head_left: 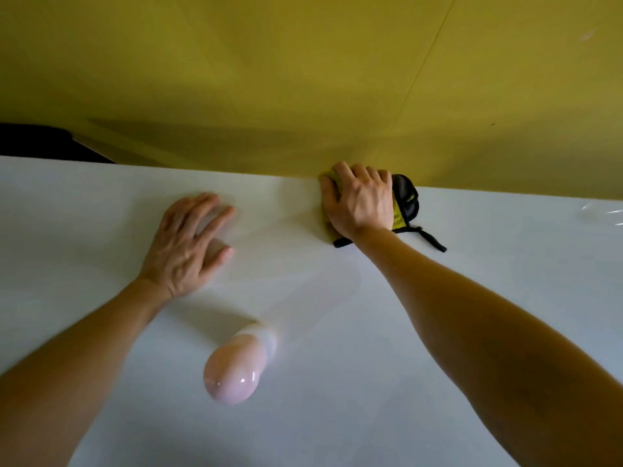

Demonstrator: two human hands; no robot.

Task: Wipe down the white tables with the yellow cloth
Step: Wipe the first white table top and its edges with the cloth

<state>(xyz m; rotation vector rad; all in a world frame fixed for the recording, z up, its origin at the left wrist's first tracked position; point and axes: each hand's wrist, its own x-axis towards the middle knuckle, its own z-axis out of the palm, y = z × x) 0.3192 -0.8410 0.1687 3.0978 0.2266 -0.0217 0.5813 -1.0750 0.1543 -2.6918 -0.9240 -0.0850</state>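
- Right hand [360,200] clamps curled fingers on the bunched yellow cloth [399,215] at the far edge of the white table [337,332].
- Left hand [188,244] rests flat there, fingers spread.

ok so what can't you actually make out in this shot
Head view only:
yellow cloth: mostly under the right hand, full shape hidden.
pink glossy object: blurred, identity unclear.
white table: cut off by left, right and bottom edges.
dark shape beyond the table's far left: too dark to identify.
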